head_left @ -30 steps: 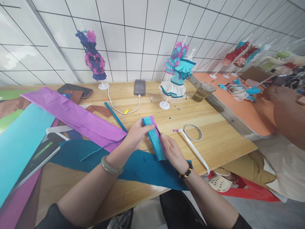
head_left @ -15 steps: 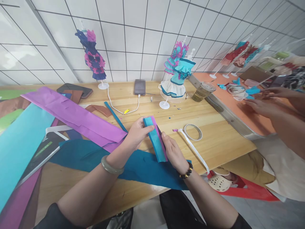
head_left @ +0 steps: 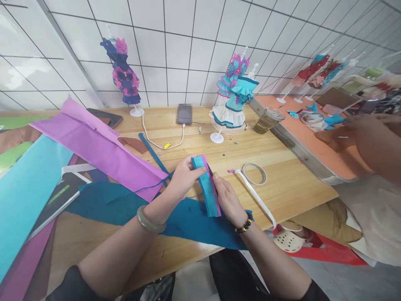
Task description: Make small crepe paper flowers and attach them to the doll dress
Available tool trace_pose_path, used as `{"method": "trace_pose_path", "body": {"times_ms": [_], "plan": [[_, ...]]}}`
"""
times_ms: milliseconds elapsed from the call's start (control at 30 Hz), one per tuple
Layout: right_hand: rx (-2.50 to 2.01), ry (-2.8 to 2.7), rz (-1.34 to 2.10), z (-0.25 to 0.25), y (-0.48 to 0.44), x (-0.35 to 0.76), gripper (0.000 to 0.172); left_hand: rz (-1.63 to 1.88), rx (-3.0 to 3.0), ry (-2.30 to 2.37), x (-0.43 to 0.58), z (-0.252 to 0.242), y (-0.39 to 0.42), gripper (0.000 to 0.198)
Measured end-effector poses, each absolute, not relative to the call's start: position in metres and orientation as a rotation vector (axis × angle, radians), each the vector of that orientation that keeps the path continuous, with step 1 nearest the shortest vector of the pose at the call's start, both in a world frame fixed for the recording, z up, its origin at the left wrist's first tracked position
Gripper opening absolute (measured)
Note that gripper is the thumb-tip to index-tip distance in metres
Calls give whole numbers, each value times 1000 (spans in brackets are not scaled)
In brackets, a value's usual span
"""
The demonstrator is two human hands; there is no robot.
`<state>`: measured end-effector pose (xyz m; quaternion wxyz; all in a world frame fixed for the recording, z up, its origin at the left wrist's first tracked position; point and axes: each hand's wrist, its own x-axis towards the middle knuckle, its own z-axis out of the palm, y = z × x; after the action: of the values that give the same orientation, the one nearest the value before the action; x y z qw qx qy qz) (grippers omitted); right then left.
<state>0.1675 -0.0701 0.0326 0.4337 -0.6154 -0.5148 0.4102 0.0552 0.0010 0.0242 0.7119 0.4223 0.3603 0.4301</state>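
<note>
My left hand (head_left: pixel 182 179) pinches the top end of a folded strip of light blue and purple crepe paper (head_left: pixel 206 188), held upright over the wooden table (head_left: pixel 291 184). My right hand (head_left: pixel 228 200) grips the same strip along its right edge, fingers closed on it. A thin dark thread runs from the strip leftward over the papers. Under both hands lies a long dark teal crepe sheet (head_left: pixel 175 217). A wide purple crepe sheet (head_left: pixel 100 150) stretches away to the upper left.
A tape roll (head_left: pixel 254 174) with a white trailing strip lies right of my hands. Paper-dress mannequins (head_left: pixel 124 79) (head_left: pixel 234 94), a charging device (head_left: pixel 184 113) and a cup (head_left: pixel 267 120) stand at the back. Another person's hands (head_left: pixel 360 136) work over an orange tray (head_left: pixel 313 150) at right.
The far end of the purple sheet has lifted and folded over, covering more of the phone. My hands and the strip shifted slightly right. The other person's hands moved over the tray.
</note>
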Motion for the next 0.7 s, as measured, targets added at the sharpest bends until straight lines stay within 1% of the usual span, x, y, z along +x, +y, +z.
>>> {"method": "trace_pose_path", "body": {"times_ms": [533, 700], "plan": [[-1570, -1311, 985, 33, -71, 169, 35, 924, 844, 763, 55, 28, -1, 26], [-1579, -1328, 1001, 32, -69, 170, 37, 902, 857, 767, 53, 33, -1, 21]]}}
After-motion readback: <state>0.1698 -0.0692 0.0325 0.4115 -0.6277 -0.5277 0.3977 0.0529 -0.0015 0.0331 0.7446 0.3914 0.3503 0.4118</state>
